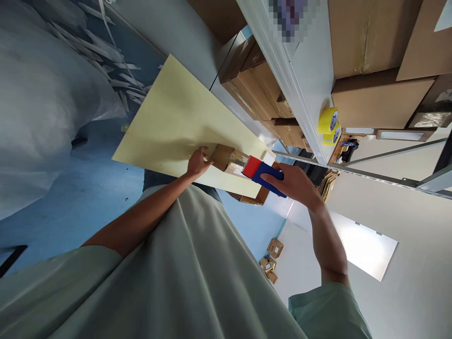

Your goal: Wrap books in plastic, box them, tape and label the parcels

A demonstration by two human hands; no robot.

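Observation:
A small cardboard box (223,157) lies on the pale yellow tabletop (173,113), with shiny clear tape on its surface. My left hand (198,163) is at the near-left end of the box, thumb raised and fingers against its edge, steadying it. In my right hand (293,182) is a blue tape dispenser (268,176) with a red front part (252,166). That red end meets the taped end of the box. Part of the dispenser is hidden by my fingers.
Brown cartons (261,84) stand along the table's far side. Yellow tape rolls (328,120) sit on a white shelf (312,70) above, beside larger cartons (381,101). A big translucent plastic bag (52,94) is at left. Small boxes (274,248) lie on the blue floor.

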